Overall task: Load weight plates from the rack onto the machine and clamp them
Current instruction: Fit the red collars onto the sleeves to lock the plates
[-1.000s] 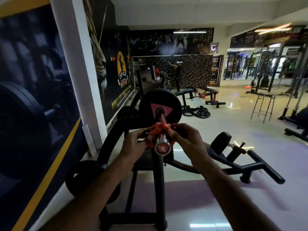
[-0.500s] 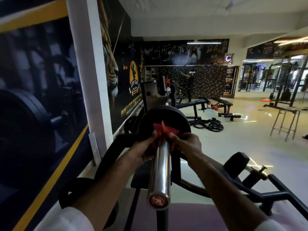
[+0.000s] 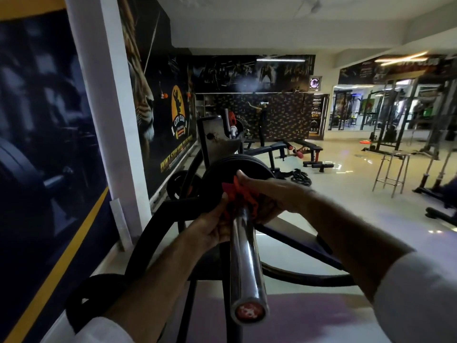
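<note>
A chrome bar sleeve (image 3: 244, 263) with a red end cap points toward me from the black machine. A black weight plate (image 3: 249, 167) sits far up the sleeve. Against the plate's face is a red clamp collar (image 3: 237, 196) around the sleeve. My left hand (image 3: 212, 226) grips the collar from the left, fingers curled on it. From the right, my right hand (image 3: 269, 194) grips the collar too, with a finger raised against the plate. Much of the collar is hidden by my fingers.
The machine's curved black frame (image 3: 158, 233) and a plate on a low peg (image 3: 81, 308) stand to my left by the wall. Another plate (image 3: 180, 184) hangs behind. Benches (image 3: 291, 149), battle ropes, a metal stool (image 3: 393, 169) and racks stand across the tiled floor.
Both hands slid the red collar from the sleeve's end up the sleeve to the plate. Now they hold it against the plate, and my right hand has shifted over its top.
</note>
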